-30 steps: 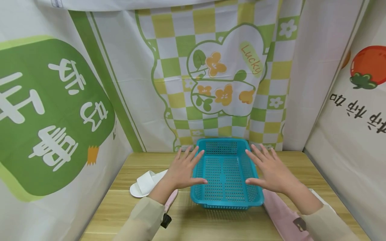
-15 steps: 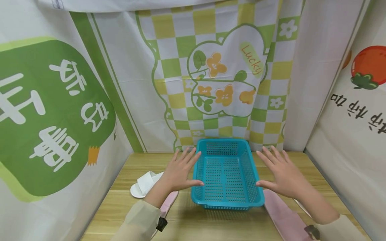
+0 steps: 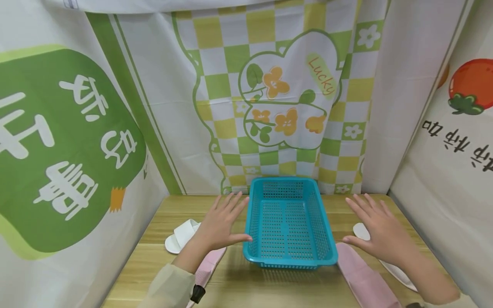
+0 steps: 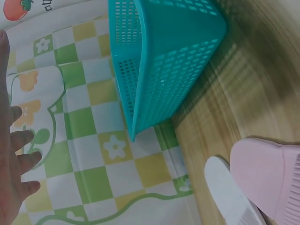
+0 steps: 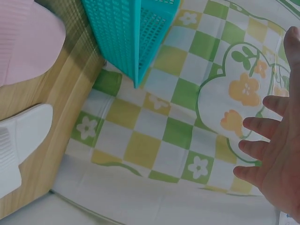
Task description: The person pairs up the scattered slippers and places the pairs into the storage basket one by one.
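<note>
- I see both hands draw apart compared with a moment ago: the right hand [image 3: 379, 233] goes further out to the right, and the left hand [image 3: 218, 222] eases a little left.
- The blue basket [image 3: 285, 226] keeps its place, upright at the far middle of the wooden table [image 3: 239, 284], so I judge it stands by itself.
- My grip reads as spread on both sides: fingers extended, thumbs out, pinching nothing. The left thumb overlaps the basket's left rim from the head camera; the left wrist view shows those fingers clear of it.
- With the right hand shifted, more of the right white slipper [image 3: 360, 231] shows, partly hidden beneath that hand and forearm.
- Near right, a pink slipper [image 3: 363, 276] lies just beside the basket's corner.
- Left, another white slipper [image 3: 184, 233] and a second pink one [image 3: 208, 263] lie partly behind the left arm.
</note>
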A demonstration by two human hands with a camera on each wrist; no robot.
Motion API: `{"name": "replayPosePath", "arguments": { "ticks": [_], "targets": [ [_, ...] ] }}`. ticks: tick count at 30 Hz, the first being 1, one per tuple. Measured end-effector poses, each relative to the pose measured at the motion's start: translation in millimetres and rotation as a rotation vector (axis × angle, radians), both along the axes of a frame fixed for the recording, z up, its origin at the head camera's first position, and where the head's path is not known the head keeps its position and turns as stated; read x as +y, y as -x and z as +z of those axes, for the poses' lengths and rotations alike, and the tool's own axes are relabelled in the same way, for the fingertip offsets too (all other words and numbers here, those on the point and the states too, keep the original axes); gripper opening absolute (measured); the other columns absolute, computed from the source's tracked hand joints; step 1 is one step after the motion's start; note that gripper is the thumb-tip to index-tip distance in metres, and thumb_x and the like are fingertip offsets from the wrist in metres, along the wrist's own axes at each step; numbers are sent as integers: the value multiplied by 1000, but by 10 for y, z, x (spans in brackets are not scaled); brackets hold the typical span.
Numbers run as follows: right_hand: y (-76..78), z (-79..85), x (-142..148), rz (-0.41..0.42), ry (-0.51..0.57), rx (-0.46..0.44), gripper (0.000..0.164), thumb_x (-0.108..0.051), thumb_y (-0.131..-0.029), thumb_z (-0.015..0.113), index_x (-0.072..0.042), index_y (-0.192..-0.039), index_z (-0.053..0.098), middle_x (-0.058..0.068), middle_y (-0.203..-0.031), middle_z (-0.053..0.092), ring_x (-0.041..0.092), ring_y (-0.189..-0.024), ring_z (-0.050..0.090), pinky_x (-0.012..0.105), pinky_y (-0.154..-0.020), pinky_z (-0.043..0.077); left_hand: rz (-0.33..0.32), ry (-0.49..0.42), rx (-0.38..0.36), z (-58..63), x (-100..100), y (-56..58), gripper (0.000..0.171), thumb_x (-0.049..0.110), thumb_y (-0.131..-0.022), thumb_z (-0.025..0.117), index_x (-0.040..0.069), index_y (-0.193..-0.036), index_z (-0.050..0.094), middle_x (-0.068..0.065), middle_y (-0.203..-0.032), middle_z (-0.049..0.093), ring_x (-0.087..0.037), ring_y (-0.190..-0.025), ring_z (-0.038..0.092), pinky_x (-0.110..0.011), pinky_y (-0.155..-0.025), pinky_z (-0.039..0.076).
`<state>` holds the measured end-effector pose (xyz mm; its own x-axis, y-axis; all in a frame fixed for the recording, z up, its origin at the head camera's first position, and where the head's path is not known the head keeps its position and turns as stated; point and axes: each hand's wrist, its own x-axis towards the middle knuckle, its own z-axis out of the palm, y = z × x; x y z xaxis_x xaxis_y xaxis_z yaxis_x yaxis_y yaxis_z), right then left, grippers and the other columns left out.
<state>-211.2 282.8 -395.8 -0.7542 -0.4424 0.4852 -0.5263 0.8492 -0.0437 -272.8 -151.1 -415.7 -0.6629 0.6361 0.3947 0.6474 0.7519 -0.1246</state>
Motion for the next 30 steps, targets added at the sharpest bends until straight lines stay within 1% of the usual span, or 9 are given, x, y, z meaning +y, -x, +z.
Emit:
{"name": "replayPosePath", "arguments": {
  "ticks": [4,9,15,18,20,23,25,28,30],
  "targets": [
    [-51,-43,75,-16,-10,15,95,-53,-79,73,-13,-153,30,25,-145,41,48,-133,34,59,-113,12,7,-23,-4,-29,-70,-39,102,75,-78,57,14,-155,27,-13,-156,28,-36,-140,29,-57,-112,18],
    [-106,-126,148,-23,8,56,91,-52,-76,75,-8,-148,39,24,-140,47,48,-126,41,55,-114,14,11,-64,14,-103,-162,-77,101,70,-75,64,12,-152,34,-15,-153,34,-36,-136,36,-58,-107,29],
    [-139,-211,253,-36,10,81,91,-51,-76,76,-10,-149,39,24,-137,50,46,-124,45,53,-114,15,40,-80,28,-226,-310,-85,102,71,-75,64,13,-152,33,-13,-150,39,-35,-132,41,-59,-103,34],
    [-172,-255,303,-44,20,89,91,-50,-75,77,-10,-148,40,24,-134,52,46,-121,47,49,-115,15,65,-80,28,-291,-384,-122,102,71,-74,65,13,-152,33,-13,-151,39,-36,-132,42,-59,-103,34],
    [-199,-289,332,-54,28,89,90,-49,-74,78,-10,-147,42,23,-134,52,45,-121,47,45,-116,14,81,-79,27,-333,-431,-147,102,72,-75,63,12,-152,34,-12,-151,38,-36,-132,42,-59,-102,35],
    [-238,-342,377,-64,31,89,88,-47,-73,79,-9,-144,45,21,-134,52,43,-120,48,41,-116,13,95,-82,33,-398,-504,-184,100,75,-76,59,11,-150,37,-14,-148,42,-36,-130,45,-59,-100,37],
    [-255,-380,407,-69,37,89,87,-46,-73,80,-9,-144,45,19,-133,53,42,-119,48,41,-116,14,106,-82,41,-440,-552,-203,100,77,-77,56,11,-149,38,-14,-146,45,-35,-128,46,-59,-98,39],
    [-273,-436,452,-74,49,89,86,-44,-71,81,-7,-141,47,19,-131,54,43,-117,49,41,-116,15,119,-93,52,-501,-625,-227,99,74,-75,61,9,-147,42,-14,-142,49,-34,-127,48,-59,-97,40],
    [-287,-471,482,-85,57,86,85,-44,-71,81,-5,-140,48,20,-131,54,43,-116,49,39,-117,12,129,-100,61,-542,-673,-243,98,71,-73,66,8,-145,45,-14,-140,51,-34,-126,49,-60,-97,39]
  ]
}}
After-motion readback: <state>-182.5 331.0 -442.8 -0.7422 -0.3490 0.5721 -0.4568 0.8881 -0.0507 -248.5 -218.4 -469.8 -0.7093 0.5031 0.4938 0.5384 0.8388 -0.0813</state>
